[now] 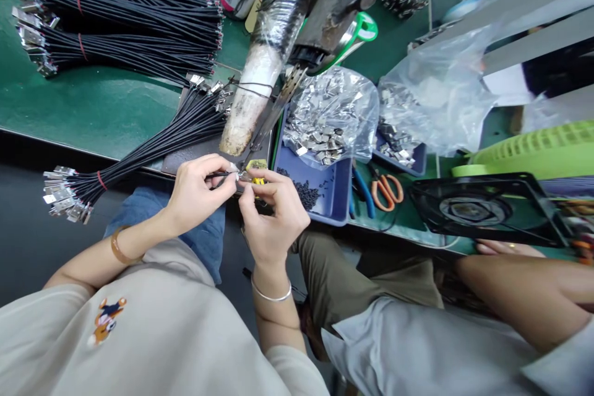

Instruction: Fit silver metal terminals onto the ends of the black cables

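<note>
My left hand [197, 189] pinches the end of a thin black wire [221, 174] near the front edge of the green bench. My right hand [271, 213] meets it from the right, fingers pinched on a small metal terminal [242, 177] at the wire's tip. Both hands sit just below a crimping press [273, 43] wrapped in clear plastic. A bundle of black wires with metal terminals [139, 151] lies to the left of my hands, tied with red bands.
Larger wire bundles [125, 18] lie at the back left. A blue tray [325, 195] holds a bag of metal terminals [329, 117]. Orange-handled scissors [385, 189] and a black fan [477, 207] lie right. A co-worker's arm [524, 288] is at the lower right.
</note>
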A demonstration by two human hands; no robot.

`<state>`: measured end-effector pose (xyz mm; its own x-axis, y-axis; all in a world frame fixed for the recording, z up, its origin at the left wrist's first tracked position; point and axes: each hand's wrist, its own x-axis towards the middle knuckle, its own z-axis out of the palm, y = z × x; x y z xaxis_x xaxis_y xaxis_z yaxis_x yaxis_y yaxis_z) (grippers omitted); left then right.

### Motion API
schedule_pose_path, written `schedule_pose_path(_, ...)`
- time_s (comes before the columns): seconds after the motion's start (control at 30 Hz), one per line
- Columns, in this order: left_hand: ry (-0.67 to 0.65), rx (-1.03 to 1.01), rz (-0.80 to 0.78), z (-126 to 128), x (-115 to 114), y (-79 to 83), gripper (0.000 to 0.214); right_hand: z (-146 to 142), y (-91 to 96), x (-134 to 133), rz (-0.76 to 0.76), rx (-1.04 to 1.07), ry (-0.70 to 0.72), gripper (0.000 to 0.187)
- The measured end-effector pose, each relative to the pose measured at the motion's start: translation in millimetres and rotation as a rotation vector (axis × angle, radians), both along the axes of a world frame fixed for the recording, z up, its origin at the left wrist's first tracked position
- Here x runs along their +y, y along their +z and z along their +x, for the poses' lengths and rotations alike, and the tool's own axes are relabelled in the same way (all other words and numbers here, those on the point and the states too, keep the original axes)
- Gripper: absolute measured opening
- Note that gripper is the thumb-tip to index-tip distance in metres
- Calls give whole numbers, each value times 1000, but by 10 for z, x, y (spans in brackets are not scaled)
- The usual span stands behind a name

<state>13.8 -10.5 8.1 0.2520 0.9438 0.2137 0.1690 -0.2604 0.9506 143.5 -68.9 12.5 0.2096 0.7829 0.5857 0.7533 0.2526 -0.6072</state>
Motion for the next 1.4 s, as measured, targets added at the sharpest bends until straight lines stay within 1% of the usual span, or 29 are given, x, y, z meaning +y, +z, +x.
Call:
schedule_pose_path(0.1,-22,12,38,-29,-1,20,12,7,13,2,-57,60,20,12)
schedule_pose_path(0.23,-15,15,60,-35,14,2,12,24,12,34,-4,-20,40,13)
schedule_pose_path(0.37,1,28,73,-14,36,-14,12,23,-2,79,45,-112,20,13)
schedule_pose_path(0.5,7,55,117,-10,50,17,13,13,8,107,70,-141,-2,14)
schedule_pose_path(0.6,17,64,142,-16,46,33,14,15,16,109,77,-161,7,14)
schedule_pose_path(0.73,12,70,98,-18,28,22,13,29,-9,98,99,-205,44,16)
schedule_pose_path(0.97,-14,73,10,-6,6,-1,14,49,-43,65,117,-242,36,15)
schedule_pose_path(1.07,-88,10,-111,-40,32,3,14,79,-53,51,125,-266,38,13)
schedule_pose_path(1.17,-255,-75,-245,-110,66,25,16,121,-82,36,120,-311,85,10)
schedule_pose_path(1.23,-330,-93,-279,-161,65,52,14,139,-105,20,125,-311,133,10)
schedule_pose_path(1.27,-333,-79,-264,-184,54,68,13,143,-116,10,131,-296,149,9)
schedule_pose_path(1.33,-292,-23,-171,-225,20,103,10,137,-138,-8,122,-216,134,6)
schedule_pose_path(1.4,-270,30,-70,-259,-5,135,9,118,-161,-14,54,-55,93,5)
